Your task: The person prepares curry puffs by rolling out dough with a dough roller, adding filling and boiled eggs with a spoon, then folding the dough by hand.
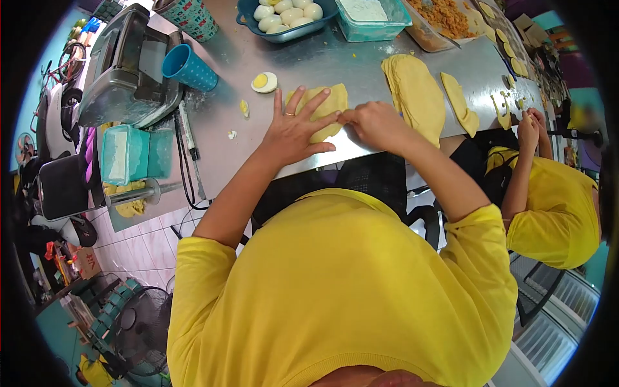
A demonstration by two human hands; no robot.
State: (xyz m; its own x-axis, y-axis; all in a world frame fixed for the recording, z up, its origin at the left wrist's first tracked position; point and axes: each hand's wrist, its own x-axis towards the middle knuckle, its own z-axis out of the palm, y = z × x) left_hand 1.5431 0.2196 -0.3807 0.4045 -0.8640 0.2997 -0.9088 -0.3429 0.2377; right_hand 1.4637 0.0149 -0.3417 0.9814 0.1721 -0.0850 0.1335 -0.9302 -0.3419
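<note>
A yellow sheet of dough (336, 98) lies on the metal table in front of me, partly covered by my hands. My left hand (289, 134) rests over its left part, fingers spread, a ring on one of them. At the right edge of the dough, my right hand (379, 126) is closed with its fingertips pinched together; they hide exactly what they grip. Just above my left hand sits a halved boiled egg (264, 82). A stack of dough sheets (416, 97) lies beyond my right hand, with a narrower dough piece (459, 106) beside it.
Along the back stand a blue bowl (290, 37) of peeled eggs, a tub of white powder (362, 10) and a container of orange filling (445, 19). A metal machine (122, 84), dotted cup (191, 69) and teal box (126, 155) are left. A co-worker (554, 200) works at right.
</note>
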